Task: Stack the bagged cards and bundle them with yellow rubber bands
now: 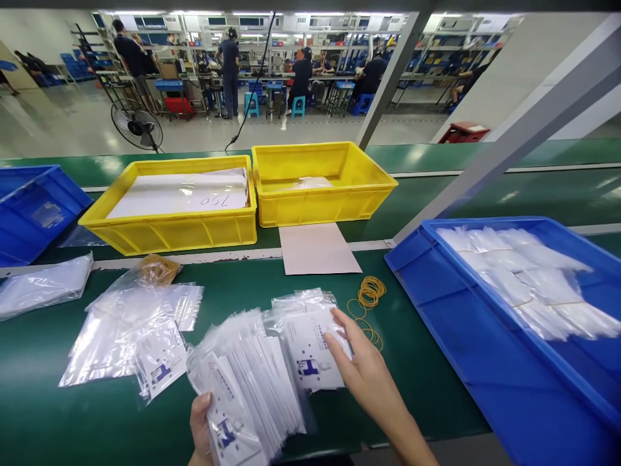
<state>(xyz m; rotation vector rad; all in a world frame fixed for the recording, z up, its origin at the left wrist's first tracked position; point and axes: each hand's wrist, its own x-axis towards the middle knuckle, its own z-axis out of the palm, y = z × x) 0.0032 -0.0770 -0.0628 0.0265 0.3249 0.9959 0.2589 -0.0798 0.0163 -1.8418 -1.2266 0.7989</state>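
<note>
Pinching fanned packets (257, 382) near left edge with left hand (200, 424), resting right hand (366, 369), fingers spread, on smaller stack (308, 343).

- Shows bright, even light from ceiling lamps (320, 13).
- Glints white off plastic bags (107, 340) and floor (204, 134).
- Stretches wide toward the edges.
- Softens around distant people (229, 68).

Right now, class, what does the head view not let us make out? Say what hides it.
All in the head view:
- Most of the left grip: hidden behind the fanned packets, cut off by the bottom edge.
- Fine print on the right-hand packets: too small, partly covered by the right grip.
- Anything beneath the white sheets: covered by them.
- The left blue bin's far left: cut off by the left edge.
</note>
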